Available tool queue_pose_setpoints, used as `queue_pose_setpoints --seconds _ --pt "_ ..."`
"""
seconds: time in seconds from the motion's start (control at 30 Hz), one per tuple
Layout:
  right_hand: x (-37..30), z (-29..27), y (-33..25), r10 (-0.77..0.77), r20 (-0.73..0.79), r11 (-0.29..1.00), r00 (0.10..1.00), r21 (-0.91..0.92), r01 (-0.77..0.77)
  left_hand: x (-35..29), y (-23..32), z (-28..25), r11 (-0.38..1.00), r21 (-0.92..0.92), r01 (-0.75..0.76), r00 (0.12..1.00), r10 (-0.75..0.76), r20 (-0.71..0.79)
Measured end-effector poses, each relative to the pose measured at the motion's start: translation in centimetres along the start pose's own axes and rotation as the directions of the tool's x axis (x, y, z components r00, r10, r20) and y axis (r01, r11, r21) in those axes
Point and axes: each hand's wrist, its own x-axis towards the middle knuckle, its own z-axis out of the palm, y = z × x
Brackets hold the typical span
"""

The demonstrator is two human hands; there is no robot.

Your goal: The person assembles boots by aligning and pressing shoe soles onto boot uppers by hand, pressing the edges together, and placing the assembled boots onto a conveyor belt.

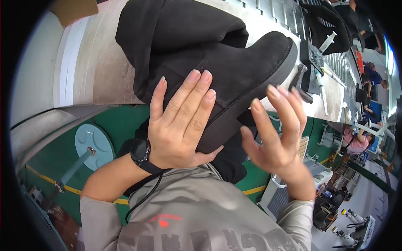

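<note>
A black suede boot [247, 58] lies on its side on the workbench, its toe pointing to the upper right and its soft shaft folded over at the left. My left hand [180, 129] grips it by the heel. Its fingers stretch over the suede and the thumb sits against the heel's underside. My right hand [278, 142] is raised beside the sole, slightly smeared by motion. Its fingers are spread and curved, with nothing in them. A black watch [140, 151] is on my left wrist.
Right of the toe are a metal tool with a dark handle [300, 79], a black block [310, 62] and several syringes [321, 90]. A slatted conveyor [280, 12] runs behind, carrying more black footwear [328, 25]. A blue-grey round stool [94, 146] stands at left. People work at far right.
</note>
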Motion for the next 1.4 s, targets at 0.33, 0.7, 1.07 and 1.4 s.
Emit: queue_pose_setpoints --seconds 0.33,0.7,1.07,1.4 --pt "4.1 2.0 3.1 -0.348 0.076 0.908 0.935 0.276 0.315 -0.5 0.5 0.4 0.998 -0.029 0.051 0.998 -0.052 -0.028" --pt "5.2 0.4 4.0 -0.329 0.196 0.925 0.924 0.263 0.274 -0.4 0.8 0.1 0.993 -0.076 0.096 0.995 -0.096 -0.002" --pt "5.2 0.9 5.8 -0.254 0.11 0.935 0.961 0.283 0.215 7.2 -1.6 -2.6 0.988 -0.148 0.044 0.981 -0.015 0.192" --pt "4.6 1.7 7.1 -0.271 0.067 0.917 0.96 0.322 0.236 8.1 -1.7 -1.9 0.996 -0.043 0.077 0.96 -0.062 0.273"
